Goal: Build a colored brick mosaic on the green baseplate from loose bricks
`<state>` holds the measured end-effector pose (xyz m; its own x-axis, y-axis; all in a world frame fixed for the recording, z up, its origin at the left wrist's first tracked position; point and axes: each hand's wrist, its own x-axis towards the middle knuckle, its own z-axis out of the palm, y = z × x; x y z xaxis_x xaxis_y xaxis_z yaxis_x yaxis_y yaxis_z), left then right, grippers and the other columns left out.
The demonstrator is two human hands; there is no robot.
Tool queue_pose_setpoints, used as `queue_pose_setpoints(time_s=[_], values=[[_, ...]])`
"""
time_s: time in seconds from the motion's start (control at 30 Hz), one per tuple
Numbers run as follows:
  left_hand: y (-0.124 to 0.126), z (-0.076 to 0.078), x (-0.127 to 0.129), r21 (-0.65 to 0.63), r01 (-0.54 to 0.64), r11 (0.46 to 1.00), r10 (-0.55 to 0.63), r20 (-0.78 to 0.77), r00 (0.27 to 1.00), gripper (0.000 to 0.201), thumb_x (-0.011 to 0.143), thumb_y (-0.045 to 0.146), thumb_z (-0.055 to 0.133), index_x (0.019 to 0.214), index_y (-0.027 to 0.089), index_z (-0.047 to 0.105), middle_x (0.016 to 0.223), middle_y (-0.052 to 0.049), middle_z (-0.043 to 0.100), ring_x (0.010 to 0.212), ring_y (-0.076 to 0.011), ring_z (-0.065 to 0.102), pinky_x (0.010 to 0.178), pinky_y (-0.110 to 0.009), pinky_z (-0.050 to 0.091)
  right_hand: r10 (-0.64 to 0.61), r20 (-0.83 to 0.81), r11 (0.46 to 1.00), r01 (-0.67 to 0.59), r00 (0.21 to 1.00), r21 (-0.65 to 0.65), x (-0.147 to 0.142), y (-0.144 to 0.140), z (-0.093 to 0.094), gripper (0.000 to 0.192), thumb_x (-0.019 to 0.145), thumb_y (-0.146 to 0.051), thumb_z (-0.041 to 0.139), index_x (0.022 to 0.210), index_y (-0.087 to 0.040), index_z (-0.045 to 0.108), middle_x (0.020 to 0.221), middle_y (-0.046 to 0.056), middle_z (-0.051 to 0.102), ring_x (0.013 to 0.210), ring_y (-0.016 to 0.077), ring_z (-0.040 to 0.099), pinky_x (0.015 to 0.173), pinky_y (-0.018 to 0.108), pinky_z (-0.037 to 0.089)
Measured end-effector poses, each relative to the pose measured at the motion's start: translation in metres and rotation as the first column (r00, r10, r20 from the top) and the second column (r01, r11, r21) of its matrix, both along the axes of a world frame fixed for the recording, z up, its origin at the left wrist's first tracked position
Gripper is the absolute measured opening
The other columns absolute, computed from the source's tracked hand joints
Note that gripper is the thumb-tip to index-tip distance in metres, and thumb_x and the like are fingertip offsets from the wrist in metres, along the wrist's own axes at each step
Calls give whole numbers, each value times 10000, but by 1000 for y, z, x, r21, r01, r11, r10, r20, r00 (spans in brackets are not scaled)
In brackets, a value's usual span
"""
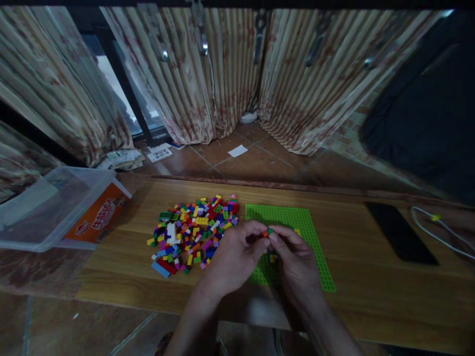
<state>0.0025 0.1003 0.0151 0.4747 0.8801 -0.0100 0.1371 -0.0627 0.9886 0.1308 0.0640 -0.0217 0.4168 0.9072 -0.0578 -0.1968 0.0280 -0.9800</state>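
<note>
Over the green baseplate (315, 247), my left hand (237, 257) and my right hand (297, 254) meet with their fingertips pinched. Between the left fingertips is a small red-orange toy brick (264, 234). A small green toy brick (270, 231) is pinched by the right fingers, touching the red-orange one; whether the two are joined I cannot tell. Below the hands, a few bricks (272, 258) show on the baseplate, partly hidden. A yellow brick (297, 231) sits beyond my right fingers. To the left of my left hand spreads a pile of mixed colored bricks (196, 232).
A wooden table (122, 267) carries everything. A clear plastic bin (48, 212) with an orange label lies at the left. On the right are a dark flat phone-like slab (401, 232) and a white cable (441, 232). Striped curtains (222, 74) hang behind the table.
</note>
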Motion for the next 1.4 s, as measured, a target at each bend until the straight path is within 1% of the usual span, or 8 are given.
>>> queue_pose_setpoints(time_s=[0.17, 0.5, 0.63, 0.73, 0.83, 0.97, 1.1, 1.4], values=[[1, 3, 2, -66, -44, 997, 47, 53, 997, 108, 876, 171, 545, 889, 167, 652, 796, -3, 641, 708, -118, 624, 671, -229, 500, -4, 58, 1000, 4, 998, -1, 3, 0, 4, 202, 707, -396, 767, 825, -234, 746, 771, 11, 718, 701, 156, 638, 659, 296, 523], [-1, 4, -1, -1, 24, 1000, -24, -19, 1000, 140, 892, 177, 508, 839, 170, 638, 742, -1, 640, 697, -123, 621, 656, -229, 480, 48, 33, 998, -46, 998, -39, 12, -2, 6, 168, 687, -400, 776, 780, -262, 756, 716, 3, 714, 611, 161, 618, 594, 317, 519], [7, -2, -7, 36, -115, 993, 117, -50, 992, 101, 889, 214, 520, 893, 173, 612, 761, 7, 629, 700, -125, 625, 667, -236, 488, -85, 59, 994, 89, 995, -69, 47, 3, 9, 179, 662, -376, 792, 792, -259, 753, 619, -20, 676, 543, 137, 582, 550, 288, 492], [14, -4, -14, 116, -184, 976, 202, -166, 965, 122, 890, 238, 517, 904, 177, 622, 766, 5, 638, 699, -130, 612, 651, -235, 469, -226, 338, 964, 259, 914, -56, 79, 5, 8, 198, 650, -373, 787, 773, -221, 755, 753, 25, 726, 681, 174, 642, 673, 331, 525], [17, -4, -19, 179, -170, 969, 216, -285, 934, 135, 876, 216, 522, 875, 178, 651, 767, -1, 668, 694, -136, 613, 644, -238, 449, -125, 546, 980, 188, 828, -61, 96, 3, 3, 204, 707, -398, 734, 782, -210, 761, 843, 55, 735, 785, 211, 666, 728, 353, 526], [18, -5, -21, 217, -149, 965, 218, -342, 914, 140, 871, 206, 524, 881, 182, 662, 749, 4, 678, 677, -140, 627, 638, -243, 442, 54, 652, 990, 45, 756, -135, 96, 0, -5, 217, 780, -400, 663, 811, -211, 765, 891, 65, 733, 819, 216, 672, 745, 344, 524], [18, -7, -20, 220, -124, 968, 199, -361, 911, 156, 880, 219, 515, 915, 189, 664, 747, 7, 679, 663, -142, 632, 628, -247, 443, 70, 730, 988, 56, 680, -147, 95, 0, -6, 211, 799, -386, 636, 805, -219, 764, 869, 54, 732, 809, 214, 675, 753, 340, 519], [19, -10, -21, 247, -119, 962, 209, -378, 902, 166, 887, 227, 508, 936, 186, 661, 781, -7, 690, 691, -148, 642, 649, -259, 462, 84, 710, 986, 43, 699, -160, 93, 2, -9, 210, 799, -366, 620, 834, -217, 765, 883, 51, 738, 817, 210, 671, 749, 333, 500]])
